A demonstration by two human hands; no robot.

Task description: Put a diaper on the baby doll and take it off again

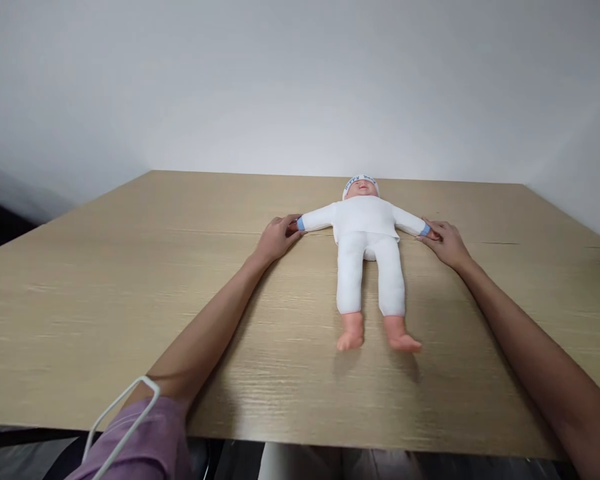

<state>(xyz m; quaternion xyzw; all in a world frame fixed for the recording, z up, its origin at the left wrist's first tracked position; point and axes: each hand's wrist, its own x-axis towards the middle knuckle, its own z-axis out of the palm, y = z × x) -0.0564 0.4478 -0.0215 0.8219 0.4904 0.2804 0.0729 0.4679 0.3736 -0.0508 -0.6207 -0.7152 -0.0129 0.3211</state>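
A baby doll [365, 223] in a white top, white trousers and a white cap with blue lettering lies on its back, its bare feet towards me. Its arms are spread wide, with blue cuffs at the wrists. On the left, my left hand [277, 238] is closed around the doll's hand, fingers and thumb just beyond the cuff. My right hand [447, 243] grips the doll's other hand in the same way. The doll's hands are mostly hidden by my fingers.
The doll rests on a light wooden table [130, 287] with a seam running across it. A pale wall [280, 87] rises behind its far edge. A white cable [125, 407] loops over my left sleeve near the table's front edge.
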